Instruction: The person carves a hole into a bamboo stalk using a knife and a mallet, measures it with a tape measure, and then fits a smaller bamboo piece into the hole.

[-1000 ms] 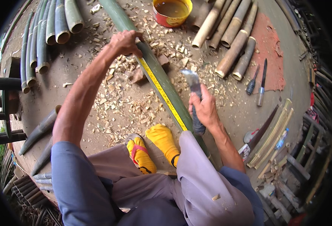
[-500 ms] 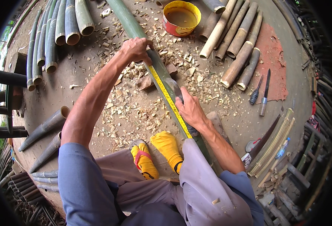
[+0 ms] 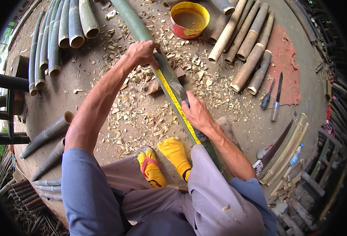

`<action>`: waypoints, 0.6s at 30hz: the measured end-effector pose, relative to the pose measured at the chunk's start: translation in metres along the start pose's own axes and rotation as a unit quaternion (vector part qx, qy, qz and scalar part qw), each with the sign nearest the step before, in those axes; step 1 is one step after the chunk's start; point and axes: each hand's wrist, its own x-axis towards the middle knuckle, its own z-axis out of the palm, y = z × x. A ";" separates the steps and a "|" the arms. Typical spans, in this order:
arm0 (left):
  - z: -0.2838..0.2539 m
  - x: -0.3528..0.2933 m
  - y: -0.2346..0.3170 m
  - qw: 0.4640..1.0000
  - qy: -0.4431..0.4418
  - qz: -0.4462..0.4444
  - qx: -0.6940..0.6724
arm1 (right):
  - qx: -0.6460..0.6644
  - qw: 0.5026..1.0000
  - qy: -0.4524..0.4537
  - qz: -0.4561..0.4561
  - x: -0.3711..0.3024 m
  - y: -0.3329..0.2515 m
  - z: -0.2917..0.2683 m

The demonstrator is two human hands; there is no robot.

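A long green bamboo pole (image 3: pixel 136 25) slants from the far left down past my right knee. Along it lies a yellow measuring tape (image 3: pixel 173 100) with dark markings. My left hand (image 3: pixel 142 53) is closed around the pole at the tape's far end, thumb near that end. My right hand (image 3: pixel 199 114) is closed on a knife whose greyish blade (image 3: pixel 178 89) rests along the pole beside the tape. A dark handle shows below this hand. Part of the knife is hidden by the fingers.
Wood chips (image 3: pixel 130 118) litter the ground around a wooden block (image 3: pixel 153 87). Cut bamboo lengths (image 3: pixel 76 23) lie at far left, more tubes (image 3: pixel 250 39) at far right. A yellow-rimmed tub (image 3: pixel 189 19) holds murky liquid. Right of me lie a chisel-like blade (image 3: pixel 278 94) and a saw (image 3: pixel 276 145).
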 end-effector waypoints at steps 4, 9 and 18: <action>-0.001 0.000 0.000 1.000 0.000 0.004 -0.001 | -0.057 0.998 -0.001 0.001 0.004 0.000 -0.010; -0.002 0.004 0.009 1.000 0.007 -0.008 0.004 | -0.073 0.954 0.266 0.117 -0.030 0.054 -0.111; -0.002 -0.001 0.002 0.999 -0.006 -0.018 -0.039 | -0.242 0.922 0.301 0.027 -0.015 0.090 -0.164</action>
